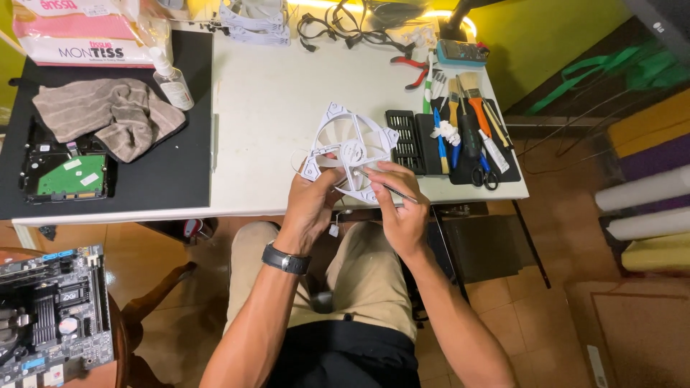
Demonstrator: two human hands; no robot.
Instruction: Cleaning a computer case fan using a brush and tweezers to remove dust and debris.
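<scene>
A white square computer fan [350, 150] is held tilted above the front edge of the white table [273, 108]. My left hand [310, 203] grips the fan's lower left corner from below. My right hand [399, 208] holds a thin metal tool [388, 188], like tweezers or a fine screwdriver, with its tip at the fan's hub. A black watch sits on my left wrist. A thin white cable hangs from the fan toward my lap.
A screwdriver bit set [404, 140] and a black mat with brushes, scissors and pliers [471, 136] lie right of the fan. A black mat [165, 165] at left bears a hard drive [68, 176], a grey cloth [108, 115] and a small bottle [172, 82]. A motherboard [50, 316] sits at lower left.
</scene>
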